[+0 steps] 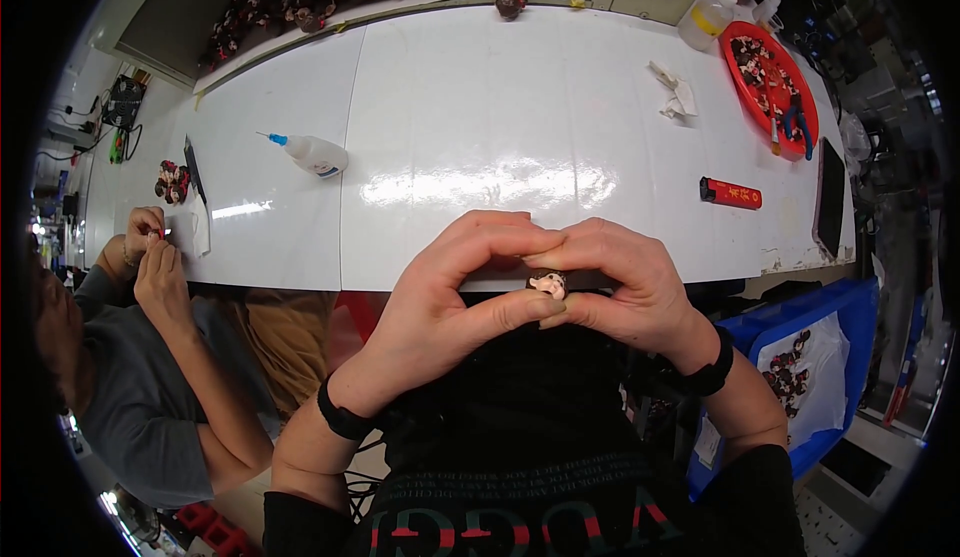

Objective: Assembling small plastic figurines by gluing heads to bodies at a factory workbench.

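Between my two hands, just off the table's front edge, is a small doll head (pixel 548 283) with brown hair and a pale face. My left hand (pixel 462 282) pinches it from the left, thumb below and fingers curled above. From the other side my right hand (pixel 628 282) grips it the same way, and the two thumb tips nearly meet under the face. The fingers cover most of the head's top and sides.
A white glue bottle (pixel 318 156), red lighter (pixel 731 194), crumpled tissue (pixel 677 95) and red basin (pixel 733 77) of small parts stand on the white table (pixel 450 107). Many doll heads fill the shelf (pixel 330 29). A blue bin (pixel 862 327) is right; a co-worker's hands (pixel 160 267) work left.
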Demonstrator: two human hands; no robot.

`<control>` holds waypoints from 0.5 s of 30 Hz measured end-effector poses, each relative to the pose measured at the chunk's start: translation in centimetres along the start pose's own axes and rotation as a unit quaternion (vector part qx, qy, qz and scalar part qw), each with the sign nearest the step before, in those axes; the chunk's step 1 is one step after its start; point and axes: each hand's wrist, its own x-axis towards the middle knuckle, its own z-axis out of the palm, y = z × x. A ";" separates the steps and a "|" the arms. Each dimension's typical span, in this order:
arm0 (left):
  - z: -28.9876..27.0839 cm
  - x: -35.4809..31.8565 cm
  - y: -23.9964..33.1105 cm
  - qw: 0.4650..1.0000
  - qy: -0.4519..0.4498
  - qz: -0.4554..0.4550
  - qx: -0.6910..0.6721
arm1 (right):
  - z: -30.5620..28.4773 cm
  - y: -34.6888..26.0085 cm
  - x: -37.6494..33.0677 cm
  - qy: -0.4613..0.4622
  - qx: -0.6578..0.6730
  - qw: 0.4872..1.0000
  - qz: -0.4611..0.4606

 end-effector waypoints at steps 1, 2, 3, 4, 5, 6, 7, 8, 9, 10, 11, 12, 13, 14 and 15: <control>0.0 0.0 0.1 1.000 0.000 0.000 0.000 | 0.0 0.0 0.0 0.000 0.001 1.000 0.004; 0.0 0.0 0.1 1.000 0.000 -0.003 0.000 | 0.0 0.0 0.0 0.000 0.000 1.000 0.004; 0.0 0.0 0.2 1.000 -0.001 -0.007 0.000 | 0.0 0.0 0.0 0.000 -0.001 1.000 0.003; 0.0 0.0 0.2 1.000 0.000 -0.007 0.000 | 0.0 0.0 0.0 -0.001 -0.003 1.000 0.001; 0.0 0.0 0.1 1.000 0.000 -0.006 0.002 | 0.0 0.1 0.0 -0.001 -0.003 1.000 0.001; 0.0 0.0 0.1 1.000 0.000 -0.004 0.005 | 0.0 0.1 0.1 0.000 -0.004 1.000 -0.008; 0.0 0.0 0.1 1.000 0.001 -0.004 0.004 | 0.0 0.1 0.1 0.000 -0.004 1.000 -0.016; 0.0 0.0 0.1 1.000 0.001 -0.002 0.006 | 0.0 0.1 0.1 -0.001 -0.004 1.000 -0.016; 0.0 0.0 0.1 1.000 0.000 0.001 0.007 | 0.0 0.1 0.1 0.000 -0.003 1.000 -0.017; -0.1 0.0 0.1 1.000 0.001 0.001 0.007 | 0.0 0.1 0.1 0.000 -0.003 1.000 -0.018; -0.1 0.0 0.2 1.000 0.000 -0.003 0.004 | 0.0 0.1 0.2 -0.001 -0.003 1.000 -0.018; -0.1 0.0 0.2 1.000 -0.001 -0.006 0.002 | 0.0 0.1 0.2 -0.001 -0.003 1.000 -0.019; -0.1 0.0 0.2 1.000 0.000 -0.006 0.002 | 0.0 0.1 0.2 -0.001 -0.003 1.000 -0.020; -0.1 0.0 0.2 1.000 0.000 -0.007 0.001 | 0.0 0.1 0.2 -0.001 -0.003 1.000 -0.020; -0.1 0.0 0.2 1.000 0.000 -0.009 -0.001 | 0.0 0.2 0.1 -0.002 0.000 1.000 -0.011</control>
